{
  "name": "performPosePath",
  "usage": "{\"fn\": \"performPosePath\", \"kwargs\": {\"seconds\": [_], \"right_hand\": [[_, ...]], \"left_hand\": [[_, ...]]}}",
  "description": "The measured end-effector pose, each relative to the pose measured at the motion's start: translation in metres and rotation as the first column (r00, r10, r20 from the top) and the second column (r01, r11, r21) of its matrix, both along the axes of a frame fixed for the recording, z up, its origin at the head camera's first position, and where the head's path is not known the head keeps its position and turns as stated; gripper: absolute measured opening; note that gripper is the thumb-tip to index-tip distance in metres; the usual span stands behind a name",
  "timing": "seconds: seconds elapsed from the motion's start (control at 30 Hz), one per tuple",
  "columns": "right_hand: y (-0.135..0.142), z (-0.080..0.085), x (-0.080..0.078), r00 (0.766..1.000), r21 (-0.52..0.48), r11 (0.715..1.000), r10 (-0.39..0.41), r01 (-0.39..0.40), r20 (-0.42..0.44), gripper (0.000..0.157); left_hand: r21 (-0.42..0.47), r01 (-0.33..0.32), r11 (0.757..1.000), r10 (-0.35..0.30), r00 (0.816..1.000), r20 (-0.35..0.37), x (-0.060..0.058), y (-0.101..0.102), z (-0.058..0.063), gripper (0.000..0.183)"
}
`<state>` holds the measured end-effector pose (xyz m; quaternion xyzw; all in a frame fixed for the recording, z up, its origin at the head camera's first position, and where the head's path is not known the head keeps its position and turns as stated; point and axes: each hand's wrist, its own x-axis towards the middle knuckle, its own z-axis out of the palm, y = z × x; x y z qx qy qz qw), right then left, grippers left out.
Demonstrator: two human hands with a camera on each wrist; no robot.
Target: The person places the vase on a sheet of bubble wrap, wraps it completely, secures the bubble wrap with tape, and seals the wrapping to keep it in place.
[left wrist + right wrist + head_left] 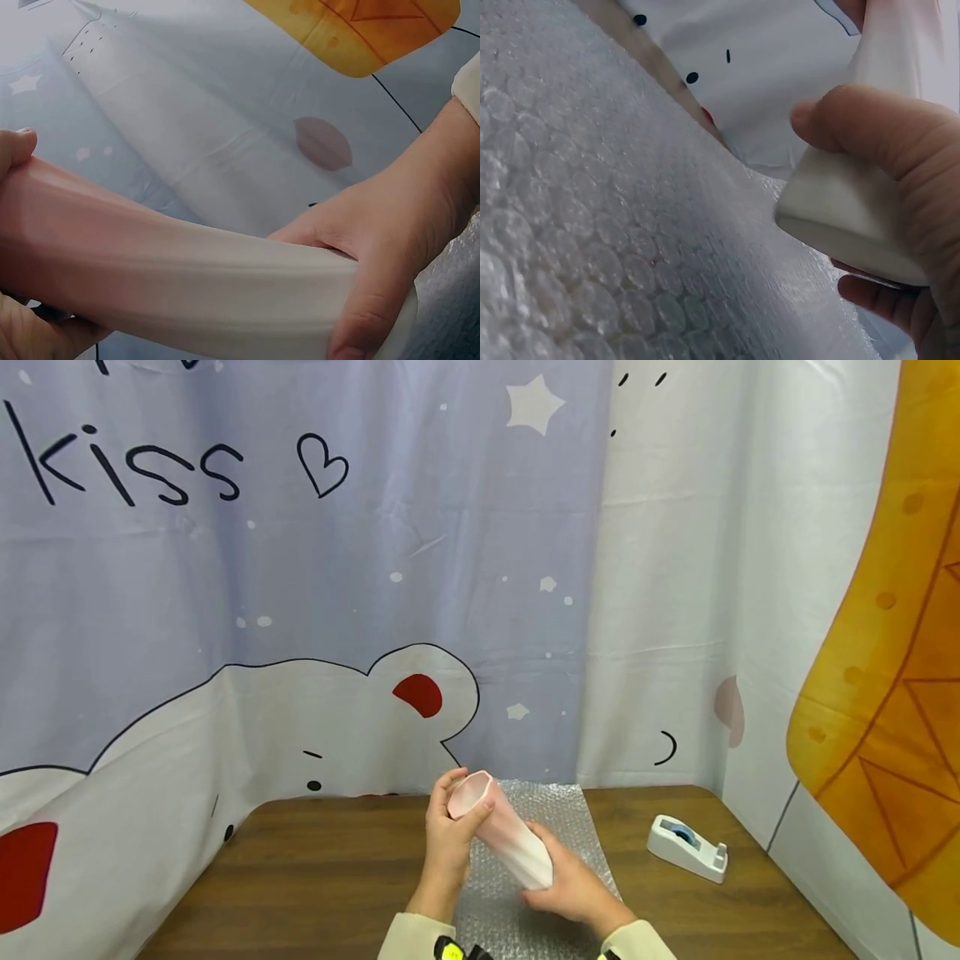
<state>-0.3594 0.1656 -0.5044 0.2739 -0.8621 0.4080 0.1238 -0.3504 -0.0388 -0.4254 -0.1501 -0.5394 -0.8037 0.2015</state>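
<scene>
A pink-to-white fluted vase [513, 839] is held tilted above the table, its open pink mouth toward the upper left. My left hand [447, 843] grips it near the mouth, fingers behind and thumb in front. Around the white base end curls my right hand [573, 885]; in the right wrist view its thumb lies across the vase [847, 202] and fingertips show beneath. The left wrist view shows the vase [225, 277] stretched between both hands. Below it a sheet of bubble wrap [558, 810] lies flat on the table.
A white tape dispenser [686, 850] with a blue roll stands on the right side of the wooden table [322, 860]. Printed curtains [337, 568] hang behind the table and along its sides.
</scene>
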Motion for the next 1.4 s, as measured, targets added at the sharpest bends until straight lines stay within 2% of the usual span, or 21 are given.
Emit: {"fn": "performPosePath", "kwargs": {"seconds": [0.13,0.23,0.53,0.77,0.93,1.17,1.3,1.37,1.4], "right_hand": [[-0.002,0.000,0.001,0.997,0.008,0.998,-0.061,0.061,-0.037,0.085],[-0.003,-0.001,0.001,0.994,0.023,0.995,-0.097,0.098,-0.049,0.081],[-0.003,0.001,0.002,0.987,0.042,0.988,-0.145,0.148,-0.072,0.080],[0.003,0.004,0.002,0.980,0.077,0.981,-0.173,0.180,-0.099,0.078],[0.008,0.007,0.002,0.981,0.090,0.980,-0.170,0.179,-0.099,0.079],[0.015,0.012,0.001,0.977,0.133,0.971,-0.183,0.197,-0.112,0.080],[0.021,0.017,0.002,0.972,0.173,0.959,-0.205,0.224,-0.119,0.079],[0.023,0.019,0.002,0.971,0.193,0.955,-0.206,0.227,-0.119,0.078],[0.024,0.020,0.002,0.971,0.206,0.952,-0.207,0.227,-0.116,0.078]], "left_hand": [[0.025,0.009,1.000,-0.009,1.000,-0.013,0.000,0.000,0.002,0.059],[0.033,0.019,0.999,-0.018,1.000,-0.021,0.000,0.000,0.002,0.061],[0.046,0.068,0.997,-0.069,0.997,0.032,-0.001,-0.002,0.006,0.072],[0.060,0.074,0.995,-0.077,0.996,0.036,0.000,-0.007,0.009,0.066],[-0.039,0.043,0.998,-0.042,0.999,0.019,0.000,-0.016,0.009,0.066],[-0.191,-0.010,0.982,0.008,1.000,-0.012,-0.004,-0.031,0.006,0.066],[-0.292,-0.094,0.952,0.081,0.995,-0.057,-0.005,-0.035,0.005,0.066],[-0.385,-0.163,0.908,0.138,0.986,-0.093,-0.005,-0.036,0.004,0.065],[-0.440,-0.203,0.875,0.169,0.979,-0.116,-0.005,-0.037,0.003,0.065]]}}
